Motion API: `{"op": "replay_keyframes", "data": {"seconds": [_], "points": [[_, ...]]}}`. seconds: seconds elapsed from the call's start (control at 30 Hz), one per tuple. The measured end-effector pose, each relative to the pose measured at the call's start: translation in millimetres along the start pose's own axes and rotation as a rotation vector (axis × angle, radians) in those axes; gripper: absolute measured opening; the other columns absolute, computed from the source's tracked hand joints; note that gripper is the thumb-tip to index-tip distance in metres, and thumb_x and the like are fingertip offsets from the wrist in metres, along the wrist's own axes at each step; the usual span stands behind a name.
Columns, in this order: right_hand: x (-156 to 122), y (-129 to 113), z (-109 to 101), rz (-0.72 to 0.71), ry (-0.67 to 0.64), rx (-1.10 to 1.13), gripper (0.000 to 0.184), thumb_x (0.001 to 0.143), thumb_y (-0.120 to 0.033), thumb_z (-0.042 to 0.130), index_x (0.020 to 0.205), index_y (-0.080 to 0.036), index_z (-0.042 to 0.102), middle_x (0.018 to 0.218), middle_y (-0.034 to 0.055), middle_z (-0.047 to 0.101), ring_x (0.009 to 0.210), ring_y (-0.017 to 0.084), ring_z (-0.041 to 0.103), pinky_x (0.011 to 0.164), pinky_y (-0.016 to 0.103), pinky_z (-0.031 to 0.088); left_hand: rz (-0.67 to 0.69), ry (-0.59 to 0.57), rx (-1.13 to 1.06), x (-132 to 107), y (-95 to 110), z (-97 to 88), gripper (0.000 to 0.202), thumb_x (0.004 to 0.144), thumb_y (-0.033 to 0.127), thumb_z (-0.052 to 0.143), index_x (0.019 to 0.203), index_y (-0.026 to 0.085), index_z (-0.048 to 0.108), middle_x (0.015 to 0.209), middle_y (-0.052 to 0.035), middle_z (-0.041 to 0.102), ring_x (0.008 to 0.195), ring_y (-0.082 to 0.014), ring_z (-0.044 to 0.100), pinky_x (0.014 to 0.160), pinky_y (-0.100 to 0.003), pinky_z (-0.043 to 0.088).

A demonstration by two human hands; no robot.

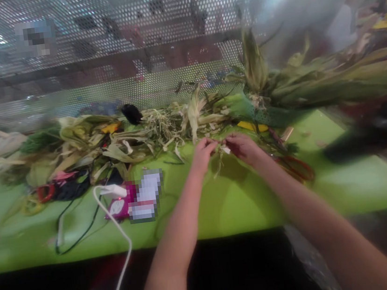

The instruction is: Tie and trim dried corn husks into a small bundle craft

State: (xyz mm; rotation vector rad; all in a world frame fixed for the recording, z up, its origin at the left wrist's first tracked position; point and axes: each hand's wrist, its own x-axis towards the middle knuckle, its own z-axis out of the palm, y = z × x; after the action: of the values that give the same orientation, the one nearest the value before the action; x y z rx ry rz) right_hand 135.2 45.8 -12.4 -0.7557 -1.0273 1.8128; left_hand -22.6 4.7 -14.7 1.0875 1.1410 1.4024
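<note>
My left hand (204, 154) and my right hand (243, 147) meet above the green table, fingers pinched close together. Between them is a small bunch of thin corn husk strips (220, 152), with loose ends hanging down. A pale bit shows by the right fingertips. Just behind my hands, a heap of torn corn husks (163, 126) spreads along the back of the table. A larger pale husk (196, 111) stands up from it. To the right of my right hand lie red-handled scissors (300, 169), partly hidden by my forearm.
A phone (146, 195) lies left of my arms beside a pink power bank (118, 208) with a white cable (128, 242) running off the front edge. Long green husks (341, 82) fill the back right. A perforated metal panel (164, 21) stands behind the green table (240, 210).
</note>
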Motion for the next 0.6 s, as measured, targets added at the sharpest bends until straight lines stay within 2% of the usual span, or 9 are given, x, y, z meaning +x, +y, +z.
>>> {"op": "replay_keyframes", "data": {"seconds": [0.07,0.17,0.27,0.43,0.6], "points": [[0.9,1.5,0.6,-0.013,-0.007,0.015,0.016,0.066,-0.021,0.074,0.071,-0.019,0.06,0.071,-0.0008,0.067,0.068,0.011,0.061,0.066,0.023,0.049,-0.013,-0.037,-0.131,-0.6,-1.9,1.4,0.013,0.08,0.022,0.065,0.073,0.017,0.055,0.062,0.0031,0.05,0.055,-0.0075,0.042,0.055,-0.021,0.032],[0.2,0.8,1.3,-0.042,-0.01,-0.024,0.017,0.066,-0.023,0.074,0.072,-0.019,0.059,0.07,-0.0005,0.066,0.066,0.012,0.061,0.065,0.025,0.049,-0.017,-0.069,-0.165,-1.3,-3.3,3.4,0.014,0.082,0.025,0.065,0.076,0.017,0.055,0.068,0.0014,0.056,0.055,-0.0064,0.043,0.055,-0.021,0.033],[-1.3,-1.5,1.7,-0.069,-0.035,-0.117,0.019,0.067,-0.026,0.073,0.071,-0.019,0.057,0.069,-0.0006,0.064,0.059,0.012,0.059,0.062,0.027,0.048,0.014,-0.044,-0.086,-1.1,-1.6,4.5,0.014,0.084,0.023,0.062,0.076,0.016,0.053,0.074,0.0004,0.06,0.054,-0.0055,0.042,0.053,-0.021,0.032],[-1.3,-1.1,4.2,-0.077,-0.01,-0.288,0.022,0.069,-0.032,0.07,0.071,-0.02,0.052,0.067,-0.0019,0.06,0.056,0.011,0.056,0.061,0.029,0.049,0.029,0.03,0.064,-0.2,2.6,1.5,0.014,0.083,0.02,0.061,0.074,0.017,0.051,0.07,0.0012,0.06,0.05,-0.0062,0.04,0.05,-0.023,0.03],[-1.7,-3.8,3.6,-0.122,0.012,-0.545,0.03,0.069,-0.044,0.07,0.073,-0.02,0.053,0.067,-0.0013,0.061,0.055,0.011,0.053,0.058,0.027,0.046,-0.005,-0.016,0.155,2.8,-1.9,-4.5,0.016,0.083,0.027,0.063,0.076,0.018,0.051,0.072,0.0001,0.065,0.054,-0.0081,0.048,0.056,-0.024,0.038]]}}
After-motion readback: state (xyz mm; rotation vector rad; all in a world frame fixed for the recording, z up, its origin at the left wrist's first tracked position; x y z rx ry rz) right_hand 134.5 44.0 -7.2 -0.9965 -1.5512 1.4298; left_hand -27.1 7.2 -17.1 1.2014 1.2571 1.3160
